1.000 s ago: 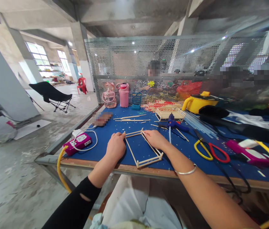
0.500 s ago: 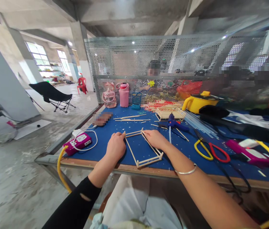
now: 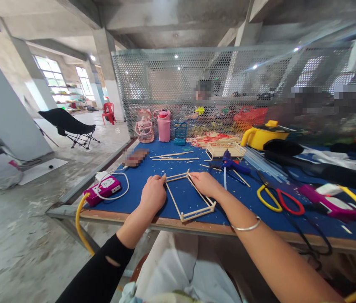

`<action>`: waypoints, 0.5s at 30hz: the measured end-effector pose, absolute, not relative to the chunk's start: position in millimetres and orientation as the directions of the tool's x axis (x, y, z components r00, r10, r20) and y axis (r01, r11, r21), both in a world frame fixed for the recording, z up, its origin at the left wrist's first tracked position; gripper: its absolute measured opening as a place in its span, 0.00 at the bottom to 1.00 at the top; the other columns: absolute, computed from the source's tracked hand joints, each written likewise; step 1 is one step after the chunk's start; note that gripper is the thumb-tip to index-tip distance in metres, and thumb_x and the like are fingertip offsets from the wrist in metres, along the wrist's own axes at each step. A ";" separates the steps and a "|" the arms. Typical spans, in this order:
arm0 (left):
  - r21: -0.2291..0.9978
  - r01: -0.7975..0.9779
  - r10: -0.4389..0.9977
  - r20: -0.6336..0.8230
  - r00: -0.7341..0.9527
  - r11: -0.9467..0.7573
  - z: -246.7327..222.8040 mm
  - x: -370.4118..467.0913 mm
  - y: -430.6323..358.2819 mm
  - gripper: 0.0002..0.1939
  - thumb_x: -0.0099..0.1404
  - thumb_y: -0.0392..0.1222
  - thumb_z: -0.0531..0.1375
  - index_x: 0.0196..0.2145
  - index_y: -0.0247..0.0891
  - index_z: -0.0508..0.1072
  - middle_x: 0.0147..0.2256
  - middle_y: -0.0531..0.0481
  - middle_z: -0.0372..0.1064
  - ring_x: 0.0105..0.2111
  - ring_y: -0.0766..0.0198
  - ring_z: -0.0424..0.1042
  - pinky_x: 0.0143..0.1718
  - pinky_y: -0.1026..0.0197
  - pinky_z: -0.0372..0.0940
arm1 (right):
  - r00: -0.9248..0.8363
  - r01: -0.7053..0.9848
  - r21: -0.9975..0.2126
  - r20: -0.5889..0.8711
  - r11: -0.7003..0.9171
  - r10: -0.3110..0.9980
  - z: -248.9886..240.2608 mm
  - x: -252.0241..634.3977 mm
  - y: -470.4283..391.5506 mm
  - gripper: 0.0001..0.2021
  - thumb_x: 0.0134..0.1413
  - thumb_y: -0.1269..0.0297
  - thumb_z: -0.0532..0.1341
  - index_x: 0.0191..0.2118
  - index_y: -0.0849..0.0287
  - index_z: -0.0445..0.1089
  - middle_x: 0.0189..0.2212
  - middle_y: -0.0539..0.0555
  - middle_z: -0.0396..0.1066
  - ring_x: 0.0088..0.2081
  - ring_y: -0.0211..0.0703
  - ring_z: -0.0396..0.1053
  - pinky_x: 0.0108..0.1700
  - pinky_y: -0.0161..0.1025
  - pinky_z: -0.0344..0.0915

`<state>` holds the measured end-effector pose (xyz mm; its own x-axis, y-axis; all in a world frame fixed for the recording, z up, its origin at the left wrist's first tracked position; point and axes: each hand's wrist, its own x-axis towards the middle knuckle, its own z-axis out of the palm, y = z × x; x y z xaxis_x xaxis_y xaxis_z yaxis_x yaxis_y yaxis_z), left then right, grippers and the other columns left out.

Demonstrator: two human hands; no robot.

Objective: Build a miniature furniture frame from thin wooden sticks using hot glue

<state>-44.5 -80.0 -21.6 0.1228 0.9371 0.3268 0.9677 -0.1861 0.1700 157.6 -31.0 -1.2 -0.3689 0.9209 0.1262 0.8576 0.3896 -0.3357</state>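
Observation:
A four-sided frame of thin wooden sticks (image 3: 173, 198) lies on the blue table top near its front edge. My left hand (image 3: 153, 194) is closed on the frame's far left corner, thumb and fingers pressed together there. At the far right corner, my right hand (image 3: 205, 184) pinches the frame between its fingertips. Small posts stand at the near corners, and the near side has two parallel sticks. Beyond my right hand rests a blue glue gun (image 3: 228, 160), beside a finished-looking stick tray (image 3: 225, 152).
Scissors with yellow and red handles (image 3: 280, 201) lie to the right. A purple power strip (image 3: 103, 191) with a white cable is at the left. Farther back are loose sticks (image 3: 175, 159), a pink bottle (image 3: 164, 126) and a yellow pot (image 3: 268, 136). A person sits behind the mesh screen.

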 end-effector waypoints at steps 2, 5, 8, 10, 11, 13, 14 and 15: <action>0.170 0.968 0.936 0.329 0.122 -0.186 -21.9 -44.4 -79.9 0.24 0.62 0.28 0.46 0.53 0.32 0.70 0.41 0.41 0.71 0.43 0.57 0.68 0.51 0.57 0.59 | -0.364 0.861 -0.334 0.124 0.384 0.923 -0.8 157.4 -31.4 0.19 0.62 0.66 0.47 0.49 0.58 0.73 0.50 0.57 0.72 0.53 0.46 0.69 0.51 0.36 0.61; 0.172 0.968 0.936 0.333 0.119 -0.184 -21.6 -44.2 -80.4 0.24 0.62 0.28 0.46 0.53 0.32 0.70 0.41 0.41 0.71 0.42 0.56 0.68 0.51 0.57 0.59 | -0.360 0.864 -0.331 0.122 0.380 0.925 -0.1 157.1 -31.9 0.19 0.63 0.66 0.47 0.48 0.58 0.73 0.50 0.57 0.72 0.53 0.47 0.69 0.51 0.36 0.61; 0.172 0.968 0.936 0.331 0.119 -0.184 -21.0 -44.0 -81.1 0.24 0.62 0.28 0.47 0.52 0.32 0.70 0.41 0.41 0.71 0.42 0.56 0.68 0.52 0.57 0.58 | -0.361 0.864 -0.328 0.121 0.381 0.925 0.1 157.0 -31.9 0.19 0.63 0.66 0.47 0.48 0.57 0.73 0.50 0.56 0.73 0.52 0.46 0.69 0.51 0.35 0.61; 0.172 0.968 0.936 0.330 0.119 -0.184 -20.5 -43.9 -81.4 0.24 0.62 0.28 0.47 0.52 0.32 0.70 0.41 0.41 0.71 0.42 0.56 0.68 0.52 0.57 0.58 | -0.362 0.864 -0.328 0.122 0.382 0.924 -0.1 157.1 -31.8 0.19 0.63 0.66 0.47 0.48 0.57 0.73 0.50 0.56 0.73 0.52 0.45 0.69 0.51 0.34 0.61; 0.171 0.968 0.937 0.330 0.119 -0.183 -20.2 -43.9 -81.5 0.24 0.62 0.28 0.47 0.52 0.32 0.70 0.41 0.41 0.71 0.42 0.57 0.68 0.52 0.57 0.58 | -0.362 0.864 -0.328 0.123 0.382 0.924 -0.2 157.2 -31.7 0.19 0.63 0.66 0.47 0.48 0.57 0.73 0.50 0.55 0.73 0.52 0.45 0.69 0.51 0.34 0.60; 0.171 0.968 0.937 0.328 0.118 -0.181 -19.9 -43.9 -81.7 0.23 0.62 0.28 0.46 0.52 0.33 0.71 0.41 0.41 0.71 0.42 0.57 0.68 0.52 0.57 0.58 | -0.363 0.863 -0.328 0.124 0.384 0.923 -0.5 157.4 -31.7 0.19 0.63 0.66 0.47 0.48 0.57 0.73 0.49 0.55 0.73 0.52 0.44 0.69 0.51 0.34 0.60; 0.171 0.969 0.938 0.327 0.117 -0.181 -19.8 -43.9 -81.7 0.24 0.62 0.28 0.46 0.52 0.33 0.70 0.41 0.41 0.71 0.42 0.57 0.68 0.52 0.58 0.58 | -0.364 0.863 -0.329 0.125 0.385 0.923 -0.7 157.5 -31.7 0.19 0.63 0.66 0.47 0.48 0.57 0.73 0.49 0.55 0.73 0.52 0.44 0.69 0.51 0.34 0.60; 0.170 0.969 0.938 0.326 0.117 -0.179 -19.8 -43.9 -81.6 0.24 0.62 0.28 0.46 0.52 0.34 0.70 0.41 0.41 0.71 0.42 0.58 0.68 0.52 0.58 0.58 | -0.365 0.862 -0.329 0.125 0.386 0.923 -0.8 157.5 -31.7 0.19 0.63 0.66 0.47 0.48 0.57 0.73 0.50 0.55 0.73 0.52 0.44 0.69 0.51 0.34 0.60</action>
<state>-43.9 -81.6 -19.8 0.1166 0.9383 0.3257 0.9689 -0.1795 0.1701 157.5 -31.7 -0.8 -0.3649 0.9226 0.1251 0.8619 0.3855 -0.3295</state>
